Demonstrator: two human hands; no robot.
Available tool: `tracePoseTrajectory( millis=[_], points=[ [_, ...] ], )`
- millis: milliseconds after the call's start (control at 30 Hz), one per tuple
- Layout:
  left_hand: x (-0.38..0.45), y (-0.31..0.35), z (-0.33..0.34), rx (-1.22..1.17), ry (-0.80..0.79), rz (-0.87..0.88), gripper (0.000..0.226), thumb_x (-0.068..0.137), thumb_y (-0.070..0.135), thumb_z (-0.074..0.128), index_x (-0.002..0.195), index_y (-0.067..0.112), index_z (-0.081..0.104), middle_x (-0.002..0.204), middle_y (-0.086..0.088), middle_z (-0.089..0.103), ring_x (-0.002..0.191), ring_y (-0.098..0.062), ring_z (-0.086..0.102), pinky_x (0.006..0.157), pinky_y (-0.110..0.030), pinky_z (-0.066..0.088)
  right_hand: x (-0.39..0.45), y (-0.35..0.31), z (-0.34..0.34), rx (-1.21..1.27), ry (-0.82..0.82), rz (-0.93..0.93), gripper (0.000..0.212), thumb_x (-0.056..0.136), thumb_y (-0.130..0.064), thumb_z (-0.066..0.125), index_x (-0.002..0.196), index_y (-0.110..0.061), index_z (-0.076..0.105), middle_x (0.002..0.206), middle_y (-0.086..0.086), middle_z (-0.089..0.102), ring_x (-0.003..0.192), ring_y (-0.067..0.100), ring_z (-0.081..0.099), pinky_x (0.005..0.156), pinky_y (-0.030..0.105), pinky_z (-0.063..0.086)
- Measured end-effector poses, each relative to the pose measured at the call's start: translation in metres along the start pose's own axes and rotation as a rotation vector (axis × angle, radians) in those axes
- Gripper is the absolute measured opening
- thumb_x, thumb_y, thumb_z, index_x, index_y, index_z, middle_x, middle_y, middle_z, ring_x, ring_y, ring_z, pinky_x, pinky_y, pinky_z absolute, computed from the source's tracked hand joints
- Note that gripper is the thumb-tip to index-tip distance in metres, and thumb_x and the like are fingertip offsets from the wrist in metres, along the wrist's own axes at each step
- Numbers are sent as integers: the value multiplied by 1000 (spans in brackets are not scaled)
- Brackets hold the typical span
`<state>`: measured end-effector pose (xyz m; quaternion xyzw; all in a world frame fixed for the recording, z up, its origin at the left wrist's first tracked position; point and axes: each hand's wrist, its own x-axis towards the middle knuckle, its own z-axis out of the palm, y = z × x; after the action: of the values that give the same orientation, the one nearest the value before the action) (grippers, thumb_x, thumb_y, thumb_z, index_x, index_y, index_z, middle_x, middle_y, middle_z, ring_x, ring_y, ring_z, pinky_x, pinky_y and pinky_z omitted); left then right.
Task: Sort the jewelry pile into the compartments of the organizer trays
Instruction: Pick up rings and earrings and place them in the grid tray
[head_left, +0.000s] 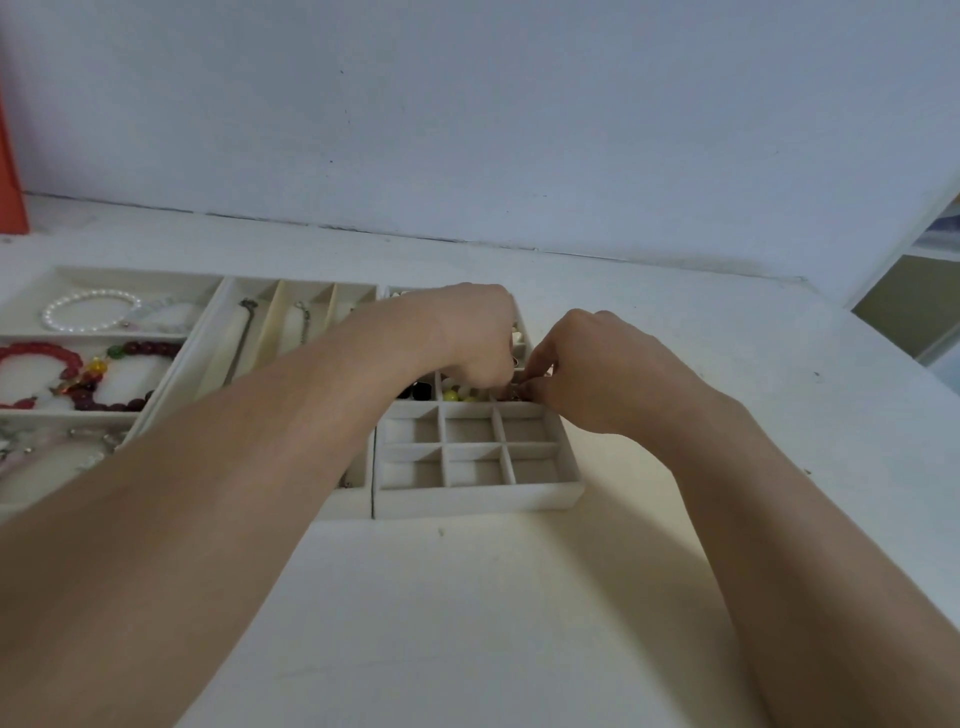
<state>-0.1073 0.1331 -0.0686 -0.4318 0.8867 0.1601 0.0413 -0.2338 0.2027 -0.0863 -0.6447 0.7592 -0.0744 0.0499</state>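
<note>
Both hands pinch together, left hand (467, 332) and right hand (597, 364), fingers (524, 387) closed on something tiny, perhaps an earring | over grid tray (478, 496) | below fingers six cells empty | bracelets (62, 374) left of fingers already sorted | no pile visible

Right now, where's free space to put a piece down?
Free: the six near cells of the grid tray, and the bare table in front of the trays. Crowded: the grid's middle row under both hands, left hand and right hand, and the bracelet tray far left.
</note>
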Motion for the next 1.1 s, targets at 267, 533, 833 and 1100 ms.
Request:
tracePoseTrajectory(
  millis=[267, 533, 833, 1100],
  points=[
    [-4, -12, -18, -101, 88, 54, 10, 86, 21, 75, 94, 24, 81, 86, 9, 72, 84, -13, 66, 76, -31, 53, -7, -1, -6, -5, -12, -3, 13, 91, -35, 64, 95, -37, 77, 90, -3, 67, 82, 22, 62, 70, 31, 49],
    [5, -16, -15, -312, 253, 35, 4, 87, 24, 75, 86, 28, 77, 79, 10, 68, 69, -6, 62, 57, -24, 46, -10, 29, -30, 239, 136, 84, 11, 90, -36, 68, 82, -36, 75, 65, -7, 72, 40, 7, 57, 60, 28, 50],
    [8, -10, -3, -367, 257, 74, 5, 87, 27, 74, 91, 27, 78, 81, 16, 65, 71, 1, 59, 60, -19, 44, -4, 65, -29, 249, -18, 90, 3, 85, -31, 79, 84, -34, 78, 76, -13, 70, 49, 3, 58, 55, 21, 45],
    [7, -9, 2, -395, 282, 5, 3, 85, 29, 77, 82, 29, 77, 80, 16, 68, 81, -1, 64, 70, -19, 49, -6, 65, -26, 125, -245, 26, 22, 74, -33, 88, 94, -36, 77, 80, -14, 67, 66, 3, 58, 56, 18, 36]
  ],
)
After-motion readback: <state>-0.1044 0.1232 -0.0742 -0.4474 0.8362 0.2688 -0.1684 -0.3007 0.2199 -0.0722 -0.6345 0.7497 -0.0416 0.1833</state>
